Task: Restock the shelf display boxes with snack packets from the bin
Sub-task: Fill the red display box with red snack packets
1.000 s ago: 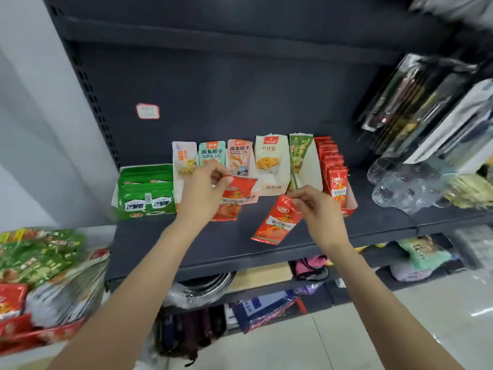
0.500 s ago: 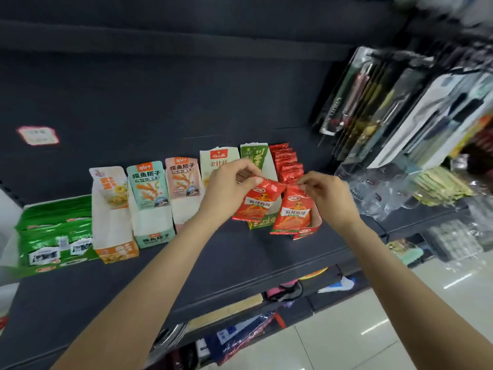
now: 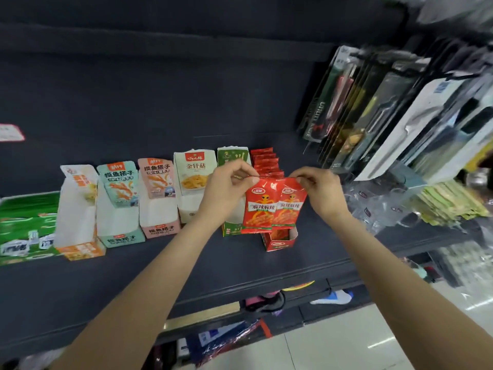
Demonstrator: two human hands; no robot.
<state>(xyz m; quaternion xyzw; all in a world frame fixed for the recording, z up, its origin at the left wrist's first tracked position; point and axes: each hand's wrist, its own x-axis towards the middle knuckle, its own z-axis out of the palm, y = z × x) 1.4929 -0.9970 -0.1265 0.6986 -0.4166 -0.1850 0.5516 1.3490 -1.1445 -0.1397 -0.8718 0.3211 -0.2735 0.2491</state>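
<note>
Dark shelf [image 3: 133,276] with dark back panel, shop aisle; pale tiled floor [image 3: 333,348] lower right. Row of display boxes along the shelf, left to right: green box [image 3: 26,225] at the left edge, print blurred; orange-white box [image 3: 77,209], text unreadable; teal box [image 3: 118,201] reading 摸鱼搭子; pink box [image 3: 157,196], same 摸鱼搭子; white box [image 3: 193,180] reading 金针菇 under a red logo tab; green-white box [image 3: 232,156], mostly hidden by the left hand; red box [image 3: 278,240] at the right end, red packets stacked upright in its far part, near part open. Hanging blister packs [image 3: 373,110] to the right, one reads "Utility Knife".

Both forearms reach in from the near edge. Left hand [image 3: 226,190] has fingers curled, thumb and forefinger pinching the top left corner of the left red packet [image 3: 260,206]. Right hand [image 3: 320,193] likewise pinches the top right corner of the right red packet [image 3: 289,206]. Packets hang upright, side by side, edges overlapping, both printed 麻辣麻辣 with a red logo oval on top. They sit between the hands, just above the open near end of the red box; contact with the box cannot be told.
</note>
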